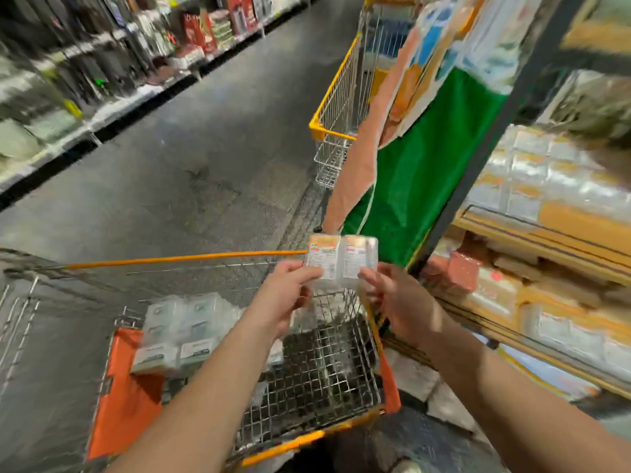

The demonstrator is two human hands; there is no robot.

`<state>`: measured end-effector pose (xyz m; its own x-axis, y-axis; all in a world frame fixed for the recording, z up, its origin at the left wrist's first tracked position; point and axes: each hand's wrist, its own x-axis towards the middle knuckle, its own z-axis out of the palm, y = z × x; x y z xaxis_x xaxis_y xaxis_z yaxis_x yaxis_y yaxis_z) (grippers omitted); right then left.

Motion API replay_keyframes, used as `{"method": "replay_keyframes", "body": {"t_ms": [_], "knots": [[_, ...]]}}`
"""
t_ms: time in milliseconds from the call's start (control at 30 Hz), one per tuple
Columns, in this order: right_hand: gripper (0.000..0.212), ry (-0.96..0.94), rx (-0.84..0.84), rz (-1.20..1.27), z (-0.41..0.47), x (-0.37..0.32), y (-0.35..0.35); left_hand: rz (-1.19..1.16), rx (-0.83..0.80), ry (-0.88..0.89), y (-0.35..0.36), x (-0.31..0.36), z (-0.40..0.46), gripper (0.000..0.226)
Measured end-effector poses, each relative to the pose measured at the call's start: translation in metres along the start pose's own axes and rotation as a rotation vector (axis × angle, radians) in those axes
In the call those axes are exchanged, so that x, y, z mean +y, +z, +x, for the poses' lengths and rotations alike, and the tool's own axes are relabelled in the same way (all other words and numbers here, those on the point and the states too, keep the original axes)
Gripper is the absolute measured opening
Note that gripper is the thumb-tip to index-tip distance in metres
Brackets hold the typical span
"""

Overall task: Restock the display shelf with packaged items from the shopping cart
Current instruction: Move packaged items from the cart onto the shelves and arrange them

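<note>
Here, the fingers [309, 273] of the left hand [286, 295] pinch the lower left edge of a clear plastic package [342, 259]; thumb on the near face, the other fingers curled behind. The right hand [392, 298] grips the lower right edge of the same package, its fingers wrapped round that corner. Package held upright, above the far right corner of the shopping cart [317, 370]. It shows two white labels side by side with an orange band along the top; print is blurred, unreadable.

Both forearms are bare and come in from 6 o'clock, left from about 7, right from about 5.

Below the hands: wire basket of the cart, orange trim on its rim, an orange panel [126, 387] at its near left. At 9 o'clock from the hands, inside the cart, a stack of similar clear packs [177, 332] with white and green labels, resting against the left side. The right part of the cart floor is bare mesh.

At 3 o'clock from the package: display shelf [546, 233], wooden-edged boards on a dark metal upright, loaded with clear wrapped packs bearing orange labels. Detail blurred.

At 12 o'clock: a green and orange hanging banner [420, 165] on the shelf end; behind it a second shopping cart [341, 107] with a yellow rim.

At 10 to 11 o'clock: grey aisle floor [187, 148], and beyond it a far row of shelves [102, 63] with mixed goods, heavily blurred.
</note>
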<state>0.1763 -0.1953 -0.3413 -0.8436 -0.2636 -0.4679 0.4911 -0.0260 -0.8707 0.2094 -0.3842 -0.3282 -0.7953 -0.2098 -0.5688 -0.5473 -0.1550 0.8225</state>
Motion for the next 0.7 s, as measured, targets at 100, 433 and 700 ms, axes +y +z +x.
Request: {"method": "replay_keyframes", "body": {"t_ms": [100,433,700], "knots": [[0.023,-0.081,0.087,-0.024,-0.033,-0.037,-0.034,0.113,-0.033,0.149,0.039,0.027,-0.02,0.023],[0.035,-0.198,0.329,-0.034,-0.094,-0.081,-0.176,0.525,-0.105,0.431,0.195,0.074,-0.066,0.04],[0.022,-0.211,0.578,-0.339,-0.093,-0.129,-0.265,0.945,-0.152,0.512,0.312,0.128,-0.059,0.052]]}}
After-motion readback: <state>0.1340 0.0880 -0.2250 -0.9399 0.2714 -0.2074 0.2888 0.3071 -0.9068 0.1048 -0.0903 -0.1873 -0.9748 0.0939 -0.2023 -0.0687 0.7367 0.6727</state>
